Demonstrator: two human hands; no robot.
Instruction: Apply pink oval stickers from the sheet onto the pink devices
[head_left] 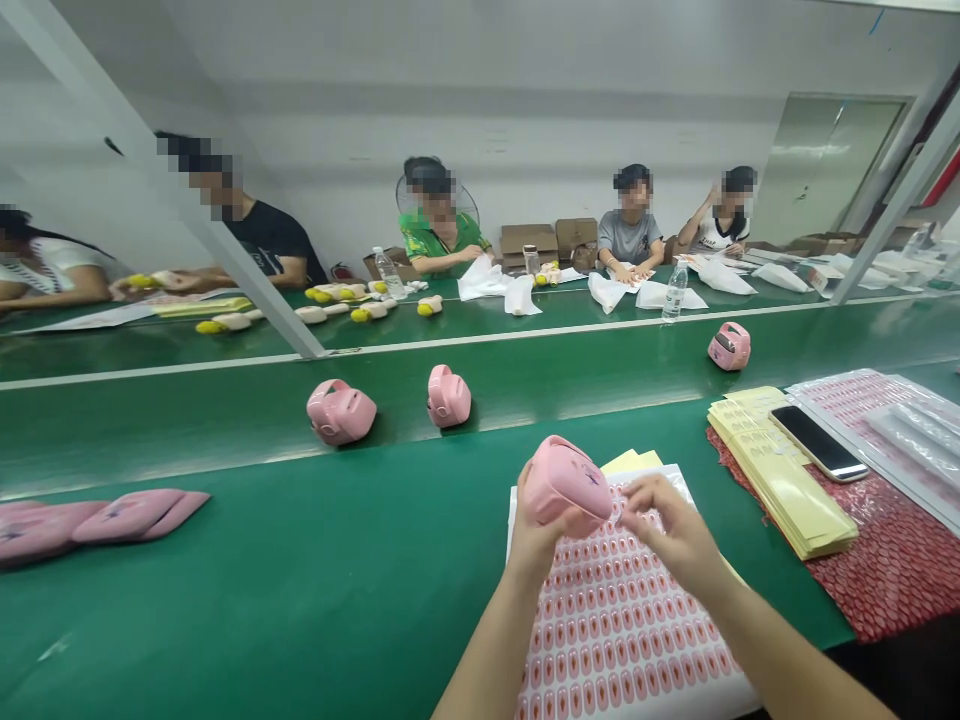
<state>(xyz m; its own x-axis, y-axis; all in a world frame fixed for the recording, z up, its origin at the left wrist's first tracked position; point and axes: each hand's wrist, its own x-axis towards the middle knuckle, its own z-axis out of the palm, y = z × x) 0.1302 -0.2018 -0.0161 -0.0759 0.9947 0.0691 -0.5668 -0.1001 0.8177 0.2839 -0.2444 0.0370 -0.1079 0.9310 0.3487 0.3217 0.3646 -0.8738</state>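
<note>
My left hand [536,540] is wrapped round a small rounded pink plastic case [566,480] with a dark printed mark on its face. It is held tilted above a sheet of stickers [611,630]. The sheet carries rows of small pink ovals, each with a reddish figure in the middle. Close to the case's right side is my right hand [671,530], its thumb and fingers bent together in a pinch. Whatever lies between those fingertips is too small to make out. Yellow paper [634,461] shows behind the sheet's far edge.
Pink cases with handles [341,412] stand on the green belt beyond the table. Pink pieces [142,515] lie at left. At right are yellow sheets [780,480], a phone [817,442] and red bubble wrap [892,550]. Several people sit across the belt; a white post [247,270] rises at left.
</note>
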